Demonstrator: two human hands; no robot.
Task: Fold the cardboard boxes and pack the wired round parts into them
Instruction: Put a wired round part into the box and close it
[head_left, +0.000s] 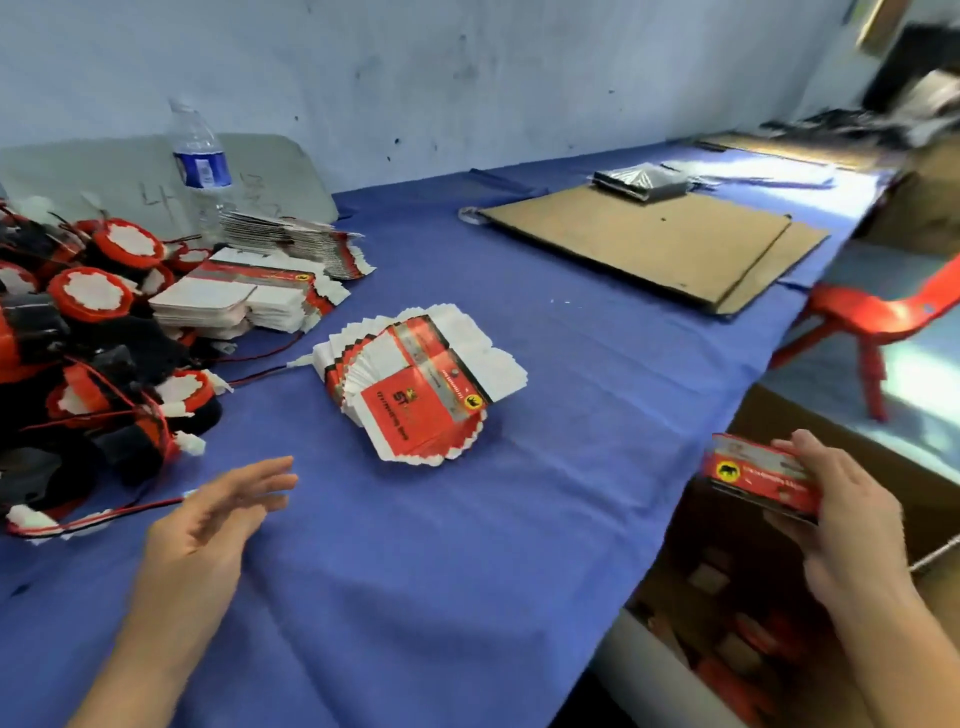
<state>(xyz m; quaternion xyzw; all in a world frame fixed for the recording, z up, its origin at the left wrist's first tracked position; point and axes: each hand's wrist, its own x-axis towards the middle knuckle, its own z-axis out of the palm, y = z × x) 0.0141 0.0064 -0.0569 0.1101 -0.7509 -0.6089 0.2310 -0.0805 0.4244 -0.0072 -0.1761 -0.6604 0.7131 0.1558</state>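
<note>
Where the right grip (841, 514) sits: past the right edge of the table (467, 545), above an open brown carton (685, 545), with fingers and thumb curled round a folded box.
Folded box (761, 475): red and silver with a round yellow logo, closed up, held by its end in the right grip, clear of the table.
Left grip (218, 514): released, fingers straight and spread, holding nothing, low over the blue cloth; whether it touches the cloth cannot be told.
Round parts (88, 332): heaped on the table's left side, with black bodies, red rims and white faces; red and black wires with white plugs trail out toward the left grip.
Flat boxes (415, 384): a fanned, unfolded stack mid-table, red print up.
More flat stacks (244, 299): just beside the heap, farther back.
Carton contents: blurred red shapes; what they are cannot be told.
Water bottle (200, 161): upright behind the stacks, in front of a grey board (104, 176).
Cardboard sheets (649, 244): flat on the far right of the table, with a silver packet (644, 182) on their far edge.
Red chair (872, 317): beyond the table's right edge.
</note>
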